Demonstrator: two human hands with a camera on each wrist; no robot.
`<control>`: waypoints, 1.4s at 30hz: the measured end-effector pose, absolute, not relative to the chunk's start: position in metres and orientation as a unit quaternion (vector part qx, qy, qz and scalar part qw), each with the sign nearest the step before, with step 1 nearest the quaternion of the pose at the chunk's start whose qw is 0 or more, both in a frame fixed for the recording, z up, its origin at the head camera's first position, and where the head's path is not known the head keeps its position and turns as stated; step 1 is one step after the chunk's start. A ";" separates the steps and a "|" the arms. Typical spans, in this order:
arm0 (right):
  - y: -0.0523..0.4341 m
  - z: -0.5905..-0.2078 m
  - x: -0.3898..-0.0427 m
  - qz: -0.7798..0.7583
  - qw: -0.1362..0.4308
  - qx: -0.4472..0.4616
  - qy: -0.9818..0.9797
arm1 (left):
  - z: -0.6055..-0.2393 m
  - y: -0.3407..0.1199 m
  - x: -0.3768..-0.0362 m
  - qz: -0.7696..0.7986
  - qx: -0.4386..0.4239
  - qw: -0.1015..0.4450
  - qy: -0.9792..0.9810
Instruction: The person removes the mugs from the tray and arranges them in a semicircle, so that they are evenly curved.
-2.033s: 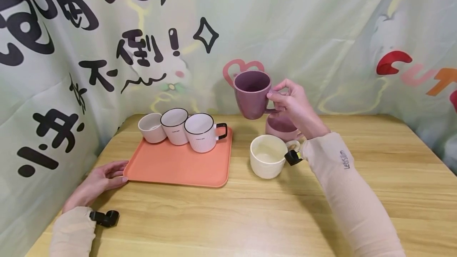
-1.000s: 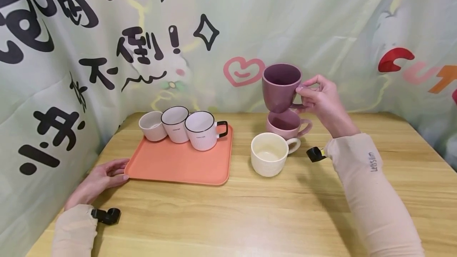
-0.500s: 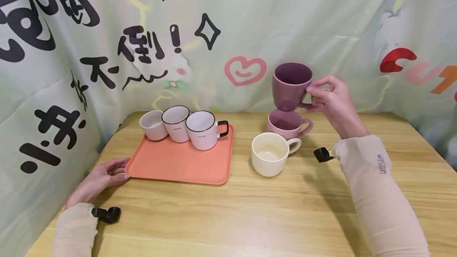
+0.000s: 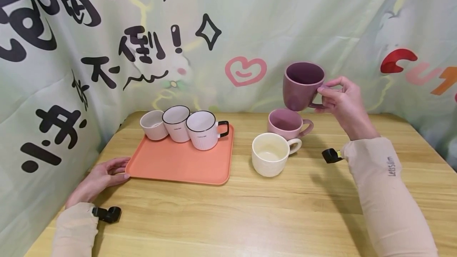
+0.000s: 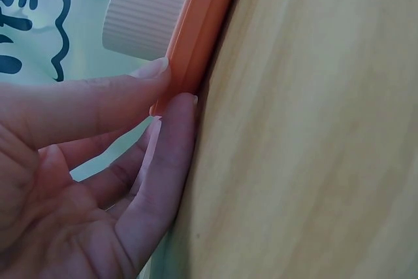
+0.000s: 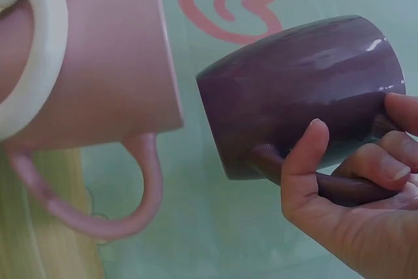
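- Fingers (image 6: 375, 168) of the right hand (image 4: 344, 102) curl round the handle of a dark purple mug (image 4: 301, 85), thumb pressed against the handle's near side; the grip is closed tight on that loop.
- That mug hangs in the air, upright, above and just to the right of a pink mug (image 4: 287, 123) standing on the table, and clear of it. Its glaze is glossy, catching highlights, and its body tapers from a wide rim to a narrower rounded base.
- Left hand (image 4: 100, 179) lies flat on the wooden table (image 4: 285, 217), fingers straight and relaxed; the fingertips (image 5: 159, 70) touch the near left corner edge of an orange tray (image 4: 178, 165), gripping nothing.
- The tray is a matte, smooth, shallow square with rounded corners and a low raised lip.
- On its far edge three pale mugs stand in a touching row: a small plain white cup (image 4: 152, 124), a white mug with a dark rim (image 4: 175, 123), and a ribbed white mug (image 4: 201, 130) with a dark rim and a black handle pointing right.
- A cream mug (image 4: 269, 154), squat and faintly ribbed, stands just in front of the pink one, handle to the right; both are off the tray, to its right.
- The table shows light wood grain with long pale streaks.
- Behind hangs a creased, slightly shiny fabric backdrop (image 4: 321, 19) printed with black characters and a pink heart.
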State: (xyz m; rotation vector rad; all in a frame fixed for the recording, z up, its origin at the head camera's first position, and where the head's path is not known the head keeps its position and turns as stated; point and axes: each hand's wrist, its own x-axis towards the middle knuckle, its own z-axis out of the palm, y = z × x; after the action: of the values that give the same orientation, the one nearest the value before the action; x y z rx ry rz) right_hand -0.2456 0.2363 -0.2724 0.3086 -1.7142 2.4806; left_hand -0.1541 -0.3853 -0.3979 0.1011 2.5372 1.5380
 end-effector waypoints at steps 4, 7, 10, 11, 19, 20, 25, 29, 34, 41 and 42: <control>0.241 -0.275 -0.245 0.820 0.060 0.097 -0.561 | -0.398 -0.386 -0.154 0.513 0.033 0.088 0.853; 0.244 -0.277 -0.244 0.821 0.065 0.091 -0.560 | -0.397 -0.385 -0.154 0.510 0.031 0.088 0.855; 0.248 -0.280 -0.244 0.819 0.065 0.084 -0.564 | -0.397 -0.385 -0.154 0.510 0.031 0.089 0.855; 0.249 -0.280 -0.244 0.820 0.064 0.081 -0.564 | -0.397 -0.386 -0.154 0.510 0.032 0.089 0.855; 0.258 -0.287 -0.244 0.819 0.058 0.066 -0.568 | -0.399 -0.387 -0.155 0.511 0.036 0.085 0.855; 0.259 -0.288 -0.244 0.818 0.057 0.064 -0.568 | -0.399 -0.387 -0.155 0.511 0.037 0.085 0.854; 0.261 -0.294 -0.245 0.817 0.053 0.058 -0.572 | -0.399 -0.387 -0.155 0.514 0.034 0.087 0.853; 0.262 -0.299 -0.245 0.817 0.046 0.054 -0.572 | -0.399 -0.387 -0.155 0.511 0.034 0.087 0.854; 0.264 -0.306 -0.245 0.813 0.039 0.047 -0.579 | -0.400 -0.388 -0.156 0.507 0.034 0.087 0.857; 0.265 -0.320 -0.248 0.798 0.030 0.037 -0.601 | -0.400 -0.387 -0.156 0.503 0.036 0.083 0.859; 0.265 -0.321 -0.248 0.795 0.029 0.036 -0.604 | -0.400 -0.387 -0.156 0.503 0.036 0.083 0.859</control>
State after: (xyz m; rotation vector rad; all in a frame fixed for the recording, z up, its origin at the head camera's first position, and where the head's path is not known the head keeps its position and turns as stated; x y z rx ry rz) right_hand -0.2481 0.2648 -0.3211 0.1113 -1.8644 2.4535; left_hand -0.1556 -0.3872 -0.3997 0.1075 2.5650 1.5031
